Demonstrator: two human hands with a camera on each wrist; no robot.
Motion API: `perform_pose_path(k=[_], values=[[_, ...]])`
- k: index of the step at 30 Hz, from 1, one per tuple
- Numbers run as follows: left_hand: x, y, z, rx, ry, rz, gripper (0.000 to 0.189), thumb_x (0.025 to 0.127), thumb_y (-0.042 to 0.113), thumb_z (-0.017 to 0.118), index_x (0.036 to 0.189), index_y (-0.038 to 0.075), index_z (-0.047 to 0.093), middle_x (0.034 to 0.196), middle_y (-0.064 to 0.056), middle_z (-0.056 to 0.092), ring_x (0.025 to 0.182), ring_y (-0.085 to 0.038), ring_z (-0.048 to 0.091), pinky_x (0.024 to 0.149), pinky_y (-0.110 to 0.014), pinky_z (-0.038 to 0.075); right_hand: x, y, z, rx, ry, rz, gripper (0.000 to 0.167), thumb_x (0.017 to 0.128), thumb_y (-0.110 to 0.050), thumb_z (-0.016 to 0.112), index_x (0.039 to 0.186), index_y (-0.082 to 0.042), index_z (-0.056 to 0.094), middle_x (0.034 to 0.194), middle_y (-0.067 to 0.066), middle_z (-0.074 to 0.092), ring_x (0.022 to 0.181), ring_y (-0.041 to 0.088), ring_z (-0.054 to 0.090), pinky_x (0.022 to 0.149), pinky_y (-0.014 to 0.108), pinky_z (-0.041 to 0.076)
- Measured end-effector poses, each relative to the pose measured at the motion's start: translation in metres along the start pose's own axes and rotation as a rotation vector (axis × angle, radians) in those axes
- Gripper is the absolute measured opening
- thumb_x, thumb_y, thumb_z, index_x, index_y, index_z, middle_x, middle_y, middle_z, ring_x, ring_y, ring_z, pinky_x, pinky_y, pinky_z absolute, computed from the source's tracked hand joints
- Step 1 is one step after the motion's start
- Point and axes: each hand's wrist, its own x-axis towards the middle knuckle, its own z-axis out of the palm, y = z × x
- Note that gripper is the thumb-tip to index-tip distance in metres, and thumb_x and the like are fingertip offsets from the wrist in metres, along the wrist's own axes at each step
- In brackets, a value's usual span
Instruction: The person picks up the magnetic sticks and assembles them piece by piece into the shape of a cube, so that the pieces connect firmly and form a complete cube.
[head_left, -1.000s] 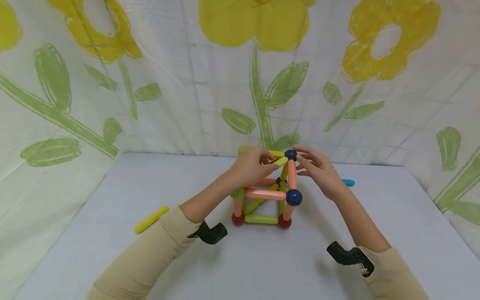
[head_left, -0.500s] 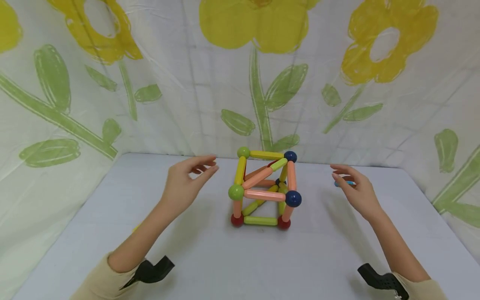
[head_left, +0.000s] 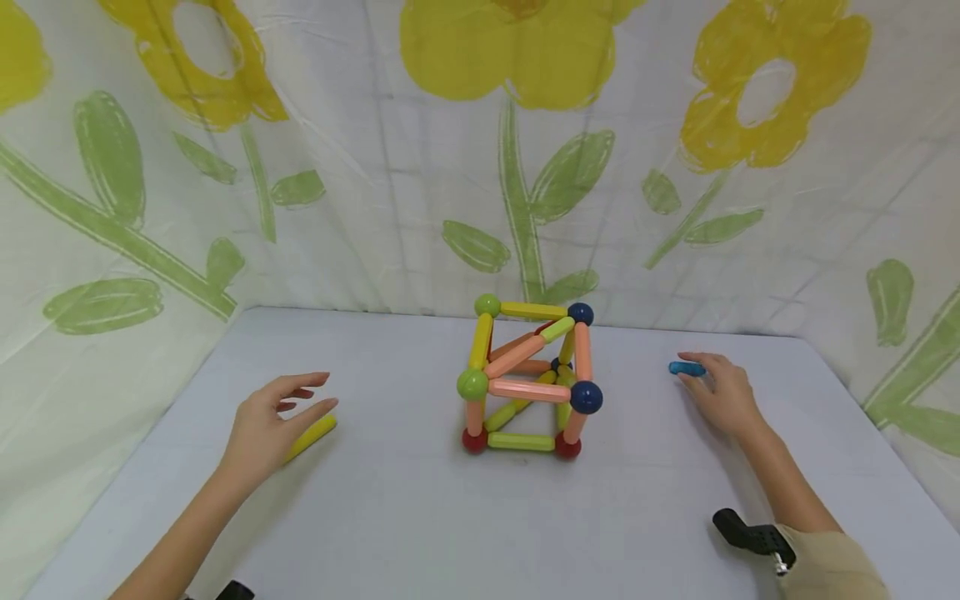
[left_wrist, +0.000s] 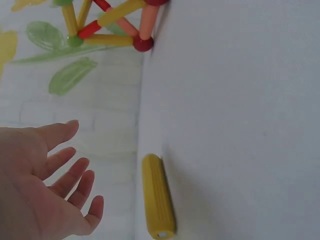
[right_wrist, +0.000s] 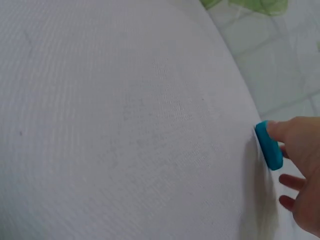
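A cube-like frame of magnetic rods and balls (head_left: 529,392) stands mid-table, with salmon, yellow and lime rods and green, navy and red balls. Over on the right, my right hand (head_left: 722,398) pinches a short blue magnetic rod (head_left: 686,367) between thumb and fingers. The right wrist view shows the thumb on that blue rod (right_wrist: 269,146), which lies at the tabletop. My left hand (head_left: 262,425) hovers with fingers spread beside a yellow magnetic rod (head_left: 313,437) and holds nothing. In the left wrist view this yellow rod (left_wrist: 158,196) lies on the table, apart from the fingers.
The white tabletop (head_left: 450,533) reaches back to a pale curtain (head_left: 352,208) printed with yellow flowers and green leaves. Black wrist mounts sit on both forearms, the right mount (head_left: 753,535) showing more fully.
Both hands have left the rod-and-ball frame. The left moved left and down to the yellow rod; the right moved right and took hold of the blue rod. The frame stays standing.
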Motion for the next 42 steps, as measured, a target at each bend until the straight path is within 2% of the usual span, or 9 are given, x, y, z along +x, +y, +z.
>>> perform_pose_path(k=[5, 10, 14, 18, 22, 27, 34, 42], values=[[-0.007, -0.025, -0.003, 0.014, -0.099, -0.100, 0.046, 0.095, 0.027, 0.081, 0.135, 0.006, 0.071, 0.132, -0.015, 0.072, 0.106, -0.018, 0.066, 0.086, -0.013, 0.048, 0.003, 0.006, 0.004, -0.048, -0.011, 0.030, 0.037, 0.102, -0.007, 0.067, 0.134, 0.010, 0.062, 0.134, 0.042, 0.056, 0.128, 0.064, 0.048, 0.103, 0.079, 0.037], [-0.011, -0.042, 0.001, 0.052, -0.202, -0.127, 0.045, 0.092, 0.021, 0.084, 0.130, 0.001, 0.072, 0.122, -0.016, 0.074, 0.098, -0.018, 0.066, 0.079, -0.020, 0.053, 0.005, 0.008, 0.007, -0.066, 0.035, 0.031, 0.033, 0.099, -0.007, 0.072, 0.126, 0.012, 0.066, 0.119, 0.039, 0.064, 0.112, 0.057, 0.059, 0.091, 0.070, 0.047], [-0.013, -0.047, 0.003, 0.064, -0.216, -0.118, 0.039, 0.090, 0.012, 0.084, 0.125, -0.002, 0.074, 0.111, -0.014, 0.075, 0.092, -0.018, 0.065, 0.073, -0.021, 0.053, 0.002, 0.008, 0.008, -0.059, 0.063, 0.040, 0.030, 0.100, -0.009, 0.072, 0.121, 0.012, 0.069, 0.107, 0.033, 0.067, 0.102, 0.050, 0.063, 0.085, 0.060, 0.048], [-0.013, -0.046, 0.004, 0.055, -0.210, -0.118, 0.037, 0.091, 0.011, 0.083, 0.124, -0.003, 0.074, 0.111, -0.015, 0.075, 0.092, -0.018, 0.066, 0.073, -0.021, 0.053, -0.003, 0.004, 0.008, -0.058, 0.083, 0.041, 0.029, 0.100, -0.009, 0.073, 0.120, 0.011, 0.070, 0.104, 0.030, 0.068, 0.100, 0.046, 0.064, 0.081, 0.050, 0.049], [-0.013, -0.040, 0.005, 0.040, -0.215, -0.092, 0.035, 0.092, 0.012, 0.082, 0.124, -0.001, 0.075, 0.115, -0.015, 0.076, 0.093, -0.015, 0.066, 0.074, -0.022, 0.053, -0.011, -0.005, 0.007, -0.043, 0.090, 0.040, 0.027, 0.100, -0.010, 0.073, 0.120, 0.009, 0.071, 0.104, 0.027, 0.069, 0.098, 0.041, 0.064, 0.076, 0.037, 0.047], [-0.015, -0.025, 0.012, -0.019, -0.222, -0.022, 0.032, 0.092, 0.010, 0.082, 0.123, 0.003, 0.077, 0.113, -0.012, 0.077, 0.091, -0.008, 0.065, 0.076, -0.023, 0.054, -0.023, -0.020, 0.005, -0.017, 0.083, 0.039, 0.026, 0.099, -0.011, 0.074, 0.120, 0.006, 0.073, 0.104, 0.022, 0.069, 0.096, 0.036, 0.063, 0.072, 0.026, 0.044], [-0.019, 0.003, 0.028, -0.101, -0.246, 0.038, 0.029, 0.091, 0.007, 0.082, 0.121, 0.006, 0.078, 0.112, -0.007, 0.078, 0.093, -0.004, 0.063, 0.078, -0.024, 0.055, -0.040, -0.047, 0.007, 0.024, 0.040, 0.035, 0.025, 0.099, -0.009, 0.075, 0.120, 0.003, 0.073, 0.106, 0.018, 0.070, 0.096, 0.032, 0.064, 0.071, 0.022, 0.048], [-0.025, 0.034, 0.049, -0.155, -0.280, 0.072, 0.027, 0.090, 0.010, 0.084, 0.117, 0.011, 0.080, 0.110, 0.001, 0.079, 0.095, -0.005, 0.065, 0.081, -0.025, 0.056, -0.058, -0.082, 0.015, 0.065, 0.035, 0.032, 0.023, 0.095, -0.008, 0.079, 0.116, 0.000, 0.076, 0.103, 0.013, 0.072, 0.089, 0.026, 0.068, 0.078, 0.023, 0.055]])
